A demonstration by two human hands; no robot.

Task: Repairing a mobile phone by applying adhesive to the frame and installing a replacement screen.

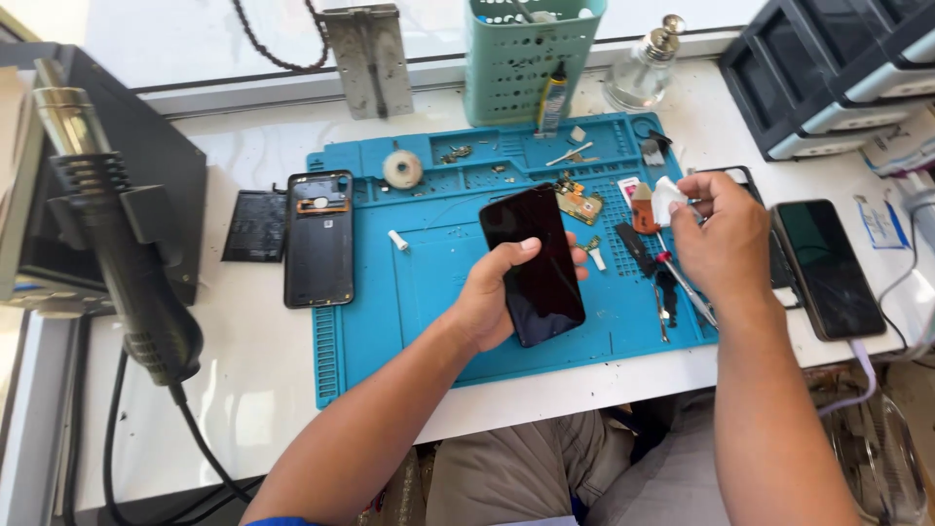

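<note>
The dark phone screen [534,263] is held above the middle of the blue work mat [409,292], glass side up and tilted a little, and no part of it rests on the mat. The left hand [492,297] carries it from below, its grip closed around the left edge with the thumb lying on the glass near that edge. The right hand [719,234] is to the right of it, apart from the screen, and its grip is pinched on a small white wipe [667,200] between the fingertips. I judge the step to be the wiping of the glass, and to do it well the left hand should keep the screen by its edges only, so the thumb leaves no new marks, and the wipe should go in one direction with light pressure. Under the right hand lie tweezers [690,292] and a red-handled tool [666,261], so the hand should lift clear of them. A small circuit board [580,204] lies on the mat just behind the screen. On the white surface [253,370], a back cover [319,239] overlaps the mat's left edge, with a flat battery [255,226] beyond it; another phone [828,268] is at the right.
</note>
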